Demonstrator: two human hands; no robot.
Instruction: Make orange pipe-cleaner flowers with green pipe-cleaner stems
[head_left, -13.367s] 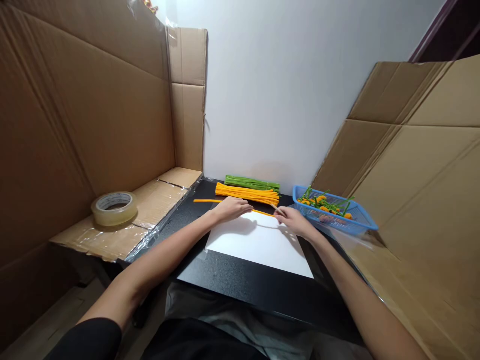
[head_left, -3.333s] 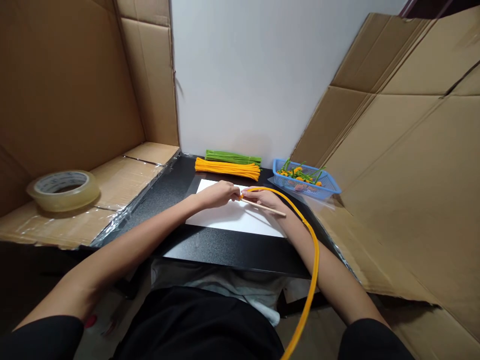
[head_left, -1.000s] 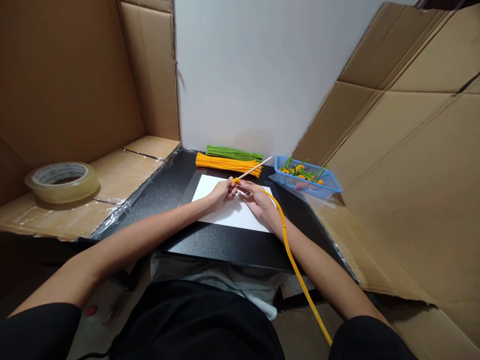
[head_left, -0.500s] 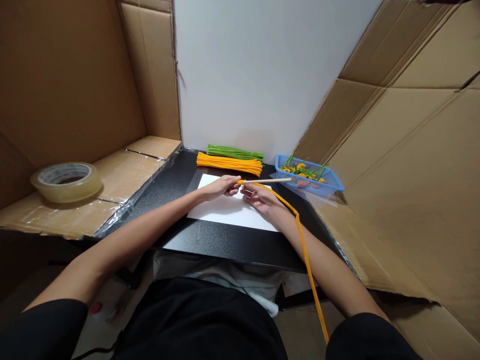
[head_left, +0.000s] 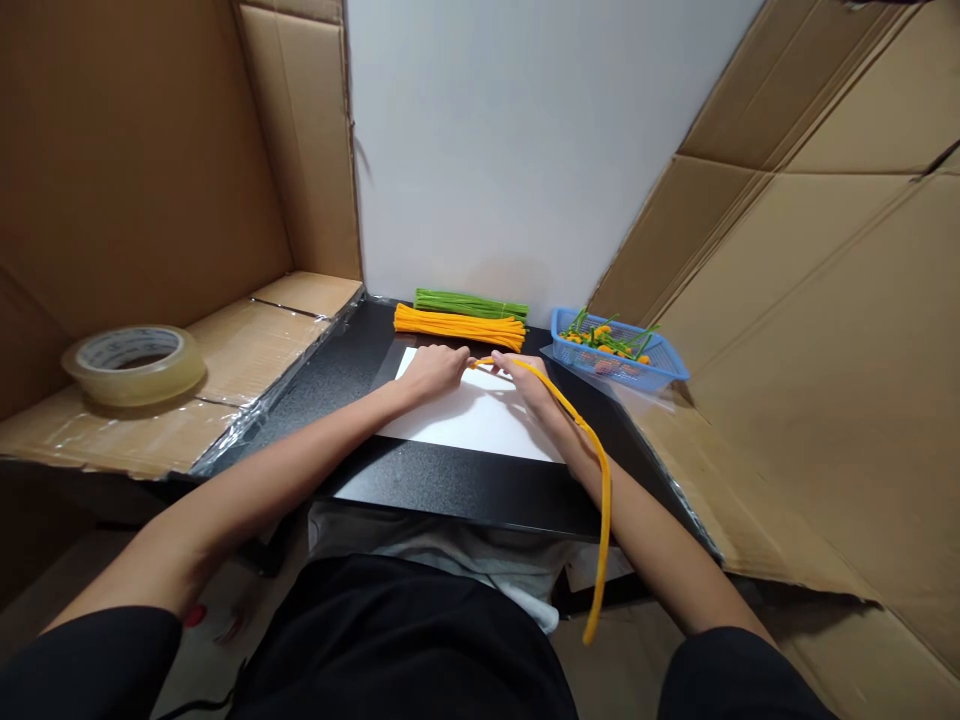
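Observation:
My left hand (head_left: 436,371) is closed above the white paper, pinching the wound end of an orange pipe cleaner (head_left: 604,500). Close on its right, the thumb and fingers of my right hand (head_left: 527,378) pinch the same pipe cleaner, a short stretch of which runs between the hands. Its long free part passes over my right wrist and forearm and hangs past the table's front edge. The thin wooden stick is mostly hidden by my fingers, so I cannot tell how it is held. Beneath both hands lies the white paper (head_left: 457,422).
Behind the paper lie an orange pipe-cleaner bundle (head_left: 457,327) and a green bundle (head_left: 472,304). A blue basket (head_left: 664,372) at the right holds green and orange pieces. A tape roll (head_left: 135,365) sits on the cardboard (head_left: 247,340) at left. Cardboard walls flank the black table (head_left: 420,485).
The stick, which pointed right from my left fingers, is now mostly out of sight. My left hand has turned knuckles up. My right fingers pinch the pipe cleaner, and its hanging end has risen.

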